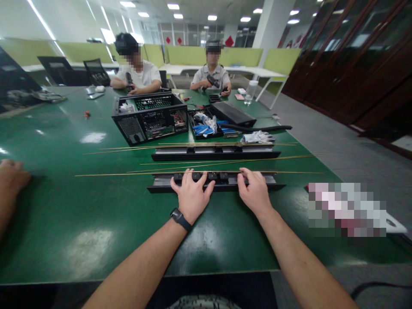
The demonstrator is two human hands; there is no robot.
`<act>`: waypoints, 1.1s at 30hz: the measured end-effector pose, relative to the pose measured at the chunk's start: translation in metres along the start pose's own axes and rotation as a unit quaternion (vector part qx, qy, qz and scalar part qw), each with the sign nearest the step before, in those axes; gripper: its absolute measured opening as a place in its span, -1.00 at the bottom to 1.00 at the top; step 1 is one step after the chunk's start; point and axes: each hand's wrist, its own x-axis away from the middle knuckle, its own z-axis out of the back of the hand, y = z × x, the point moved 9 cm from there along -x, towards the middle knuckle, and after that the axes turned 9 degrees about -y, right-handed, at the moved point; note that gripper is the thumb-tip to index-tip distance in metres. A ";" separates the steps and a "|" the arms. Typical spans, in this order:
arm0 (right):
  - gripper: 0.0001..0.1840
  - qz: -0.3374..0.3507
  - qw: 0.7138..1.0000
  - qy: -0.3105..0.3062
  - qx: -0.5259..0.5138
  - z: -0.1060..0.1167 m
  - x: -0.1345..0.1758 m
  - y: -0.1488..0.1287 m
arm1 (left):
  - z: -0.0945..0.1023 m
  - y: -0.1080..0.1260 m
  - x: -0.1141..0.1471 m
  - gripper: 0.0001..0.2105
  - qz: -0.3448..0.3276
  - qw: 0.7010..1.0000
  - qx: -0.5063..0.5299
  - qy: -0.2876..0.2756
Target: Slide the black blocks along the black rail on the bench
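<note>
My left hand (193, 193), with a black watch (180, 219) on its wrist, lies with fingers spread over the near black rail (164, 188). Its fingertips touch several small black blocks (213, 176) sitting in the channel of that rail. My right hand (255, 191) rests at the right part of the same rail, fingers curled, thumb and index fingertip close together; what lies between them is hidden. Thin brass-coloured rods (106, 174) run along the rail's far edge. A second black rail (180, 156) lies parallel behind it, also with dark blocks inside.
Beyond the rails stand an open black computer case (149, 118), a tray of blue-and-white gloves (206, 124), a black panel (233, 112) and another white glove (258, 137). A co-worker's hand (13, 176) is at the left edge. Two people (141, 77) sit across the green table (93, 244).
</note>
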 end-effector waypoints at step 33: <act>-0.56 -0.075 0.996 0.030 0.023 0.013 -0.002 0.030 | -0.001 0.000 0.000 -0.64 -0.006 1.000 0.003 0.002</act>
